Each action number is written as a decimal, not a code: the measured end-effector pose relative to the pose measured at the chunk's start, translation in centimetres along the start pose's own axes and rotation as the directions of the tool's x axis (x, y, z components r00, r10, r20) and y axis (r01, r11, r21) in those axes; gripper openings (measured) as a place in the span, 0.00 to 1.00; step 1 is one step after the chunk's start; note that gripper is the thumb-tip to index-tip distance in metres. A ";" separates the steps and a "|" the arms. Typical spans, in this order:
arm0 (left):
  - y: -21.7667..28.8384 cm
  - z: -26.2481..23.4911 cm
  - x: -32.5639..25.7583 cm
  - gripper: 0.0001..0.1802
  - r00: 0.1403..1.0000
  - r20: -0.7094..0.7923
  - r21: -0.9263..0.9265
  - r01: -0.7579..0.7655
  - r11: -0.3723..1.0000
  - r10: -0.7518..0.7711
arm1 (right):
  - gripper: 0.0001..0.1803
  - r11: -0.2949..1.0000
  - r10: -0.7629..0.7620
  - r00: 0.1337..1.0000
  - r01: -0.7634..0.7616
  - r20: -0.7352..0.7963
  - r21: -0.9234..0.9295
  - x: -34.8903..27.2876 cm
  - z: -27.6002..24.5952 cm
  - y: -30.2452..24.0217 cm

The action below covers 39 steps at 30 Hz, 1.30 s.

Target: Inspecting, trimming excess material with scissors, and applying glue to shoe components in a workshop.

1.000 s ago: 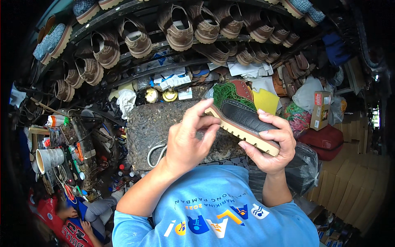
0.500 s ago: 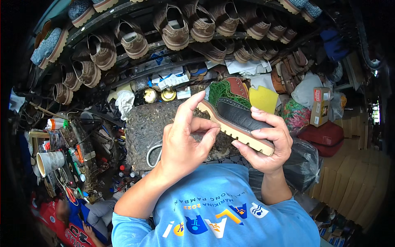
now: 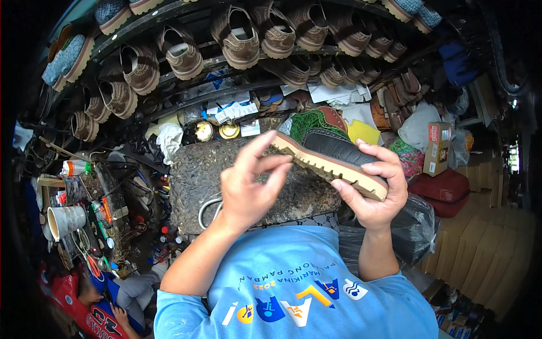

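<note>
A shoe (image 3: 333, 148) lies tilted on its side above the work block, its tan notched sole (image 3: 333, 171) turned toward me. Its upper shows black leather, a green woven part and a reddish-brown panel with holes. My right hand (image 3: 377, 183) grips the black end, thumb on the sole and fingers over the leather. Close to the sole's edge is my left hand (image 3: 252, 183), with its index finger raised. Thumb and another finger come together in a pinch beside the sole; whatever is between them is too small to make out. Metal scissor-like loops (image 3: 209, 212) show behind my left wrist.
Under the shoe stands a dark, crusted work block (image 3: 195, 169). Brown shoes (image 3: 235, 39) line racks beyond it. Two open cans (image 3: 204, 131) sit at its far edge. Tools and a white cup (image 3: 66, 220) crowd the left, where a person in red (image 3: 84, 308) sits. Cardboard (image 3: 474, 248) lies right.
The shoe and my right hand have shifted slightly right, and the sole shows more. My left hand's pinch has drawn a little left and up, away from the sole's edge.
</note>
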<state>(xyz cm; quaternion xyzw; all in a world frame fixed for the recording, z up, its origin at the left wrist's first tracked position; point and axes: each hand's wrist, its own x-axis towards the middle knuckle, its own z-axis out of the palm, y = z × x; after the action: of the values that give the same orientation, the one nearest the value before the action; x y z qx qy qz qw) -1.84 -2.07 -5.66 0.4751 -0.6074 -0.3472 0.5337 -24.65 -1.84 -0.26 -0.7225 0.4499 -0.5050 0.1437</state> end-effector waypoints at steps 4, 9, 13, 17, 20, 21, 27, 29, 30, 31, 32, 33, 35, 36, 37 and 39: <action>-0.2 1.5 0.9 0.40 0.937 -0.020 0.112 -0.345 0.932 0.349 | 0.27 0.999 0.043 0.999 -0.042 -0.010 0.026 0.0 -0.1 0.3; -0.5 1.7 1.4 0.41 0.909 0.017 0.172 -0.414 0.894 0.417 | 0.28 1.000 0.021 1.000 -0.021 0.006 0.011 0.1 0.0 0.2; -0.8 1.8 0.8 0.38 0.994 -0.103 -0.030 -0.030 0.999 0.027 | 0.28 1.000 0.003 1.000 -0.003 0.017 0.000 0.2 0.0 0.3; -0.4 1.4 1.1 0.39 0.983 0.049 -0.149 0.183 0.972 -0.178 | 0.28 1.000 0.007 1.000 -0.007 0.021 0.014 0.1 -0.2 0.2; 0.7 0.7 1.8 0.40 0.981 0.128 -0.054 0.155 0.986 -0.147 | 0.28 0.999 -0.027 0.999 0.025 0.038 0.032 0.2 -0.1 0.1; 1.2 0.4 2.1 0.40 0.978 0.160 0.017 0.136 0.991 -0.137 | 0.28 0.999 -0.031 0.999 0.029 0.043 0.028 0.2 0.0 0.0; 3.6 0.0 4.6 0.39 0.903 0.255 0.157 0.314 0.936 -0.346 | 0.28 0.998 -0.060 0.996 0.059 0.059 0.019 0.3 0.2 -0.3; 2.5 -0.1 4.3 0.38 0.896 0.236 0.116 0.359 0.926 -0.376 | 0.28 0.998 -0.063 0.996 0.063 0.059 0.008 0.3 0.5 -0.3; 1.7 -0.5 3.8 0.37 0.904 0.161 0.092 0.385 0.918 -0.396 | 0.28 0.998 -0.053 0.997 0.052 0.051 0.019 0.3 0.4 -0.3; 0.7 -1.1 3.0 0.37 0.905 0.087 0.066 0.411 0.909 -0.415 | 0.28 0.999 -0.041 0.998 0.039 0.043 0.031 0.3 0.3 -0.2; -0.5 -1.8 1.7 0.34 0.913 0.034 0.084 0.403 0.911 -0.407 | 0.28 0.999 -0.036 0.999 0.035 0.036 0.023 0.1 0.2 -0.1; -0.6 -2.5 0.5 0.31 0.906 0.007 0.131 0.419 0.898 -0.424 | 0.28 0.999 -0.013 1.000 0.012 0.011 0.034 -0.1 -0.1 0.2; -2.3 -4.8 -3.2 0.26 0.923 0.093 0.476 0.289 0.830 -0.374 | 0.28 0.999 0.015 1.000 -0.014 -0.017 0.040 -0.4 -0.7 0.7; -2.3 -5.8 -5.1 0.26 0.940 0.163 0.646 0.128 0.752 -0.300 | 0.28 0.998 0.026 0.999 -0.023 -0.047 0.064 -0.6 -1.0 0.9; -1.9 -6.7 -6.5 0.29 0.889 0.222 0.737 0.116 0.666 -0.401 | 0.27 0.996 0.038 0.996 -0.031 -0.078 0.087 -0.8 -1.2 1.1; -1.9 -8.0 -10.2 0.31 0.905 0.273 0.804 -0.029 0.593 -0.327 | 0.28 0.992 0.041 0.996 -0.030 -0.085 0.125 -1.2 -1.5 0.8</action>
<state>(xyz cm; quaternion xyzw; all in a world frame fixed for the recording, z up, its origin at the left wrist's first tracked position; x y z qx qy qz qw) 6.18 7.71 -9.20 0.6318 -0.7484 -0.1741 0.1023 -26.46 -1.00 -0.80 -0.6813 0.4366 -0.5602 0.1772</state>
